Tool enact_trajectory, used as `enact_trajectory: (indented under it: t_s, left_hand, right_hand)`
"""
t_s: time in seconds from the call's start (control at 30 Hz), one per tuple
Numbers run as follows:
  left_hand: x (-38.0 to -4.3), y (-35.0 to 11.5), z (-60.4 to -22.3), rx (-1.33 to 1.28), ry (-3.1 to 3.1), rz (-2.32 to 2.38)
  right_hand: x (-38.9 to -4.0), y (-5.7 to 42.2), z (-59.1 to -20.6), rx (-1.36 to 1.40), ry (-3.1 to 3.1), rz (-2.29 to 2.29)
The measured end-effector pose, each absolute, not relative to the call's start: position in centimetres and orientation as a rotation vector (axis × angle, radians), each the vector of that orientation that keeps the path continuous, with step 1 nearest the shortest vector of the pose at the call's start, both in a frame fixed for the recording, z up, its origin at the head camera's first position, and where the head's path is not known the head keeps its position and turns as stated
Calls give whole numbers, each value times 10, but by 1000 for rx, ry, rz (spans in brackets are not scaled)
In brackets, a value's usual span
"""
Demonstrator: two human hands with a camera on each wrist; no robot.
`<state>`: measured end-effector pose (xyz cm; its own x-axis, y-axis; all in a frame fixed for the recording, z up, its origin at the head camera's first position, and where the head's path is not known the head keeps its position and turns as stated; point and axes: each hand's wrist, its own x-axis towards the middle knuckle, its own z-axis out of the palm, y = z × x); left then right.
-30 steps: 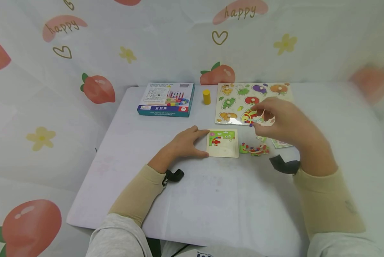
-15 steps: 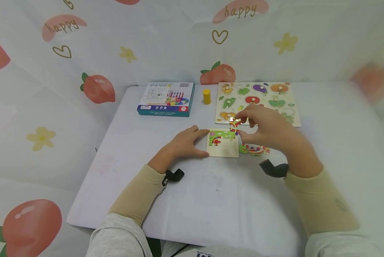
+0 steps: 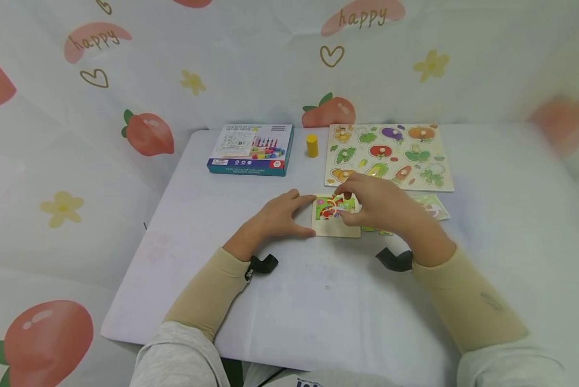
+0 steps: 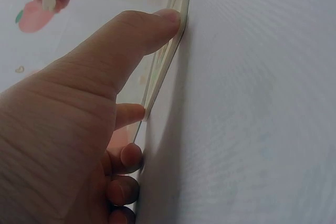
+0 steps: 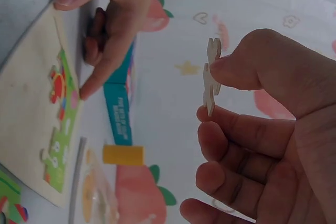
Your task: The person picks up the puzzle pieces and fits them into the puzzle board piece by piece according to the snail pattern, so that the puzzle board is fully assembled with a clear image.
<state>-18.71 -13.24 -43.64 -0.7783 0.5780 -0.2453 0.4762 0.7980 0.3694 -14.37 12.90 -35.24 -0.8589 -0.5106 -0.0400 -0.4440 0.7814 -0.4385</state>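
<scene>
A small wooden jigsaw tray (image 3: 335,230) lies on the table, with green and red pieces fitted along its top and left. My left hand (image 3: 284,215) touches its two left corners with extended thumb and index finger; in the left wrist view the thumb (image 4: 157,27) presses the edge while other fingers curl below. Over the tray, my right hand (image 3: 378,204) pinches a jigsaw piece (image 5: 211,77) between thumb and index finger. The right wrist view shows that piece nearly edge-on, in the air. Loose jigsaw pieces (image 3: 383,233) lie right of the tray, partly hidden by my right hand.
Behind stands a vegetable peg puzzle board (image 3: 417,154). A yellow cylinder (image 3: 312,145) is upright beside it, and a boxed bead set (image 3: 250,150) lies farther left. A flat green-edged picture item (image 3: 431,207) sits right of my right hand. Printed cloth hangs behind the table.
My right hand has moved left and toward me with the jigsaw piece, from in front of the peg puzzle board to over the tray. My left hand has stayed at the tray.
</scene>
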Motion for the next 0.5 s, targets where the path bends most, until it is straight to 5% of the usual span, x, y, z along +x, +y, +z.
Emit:
enact_trajectory:
  t_s: [0.5]
  left_hand:
    - [-187, -133, -437, 790, 2632, 433]
  right_hand:
    - [-160, 119, -387, -730, 2742, -558]
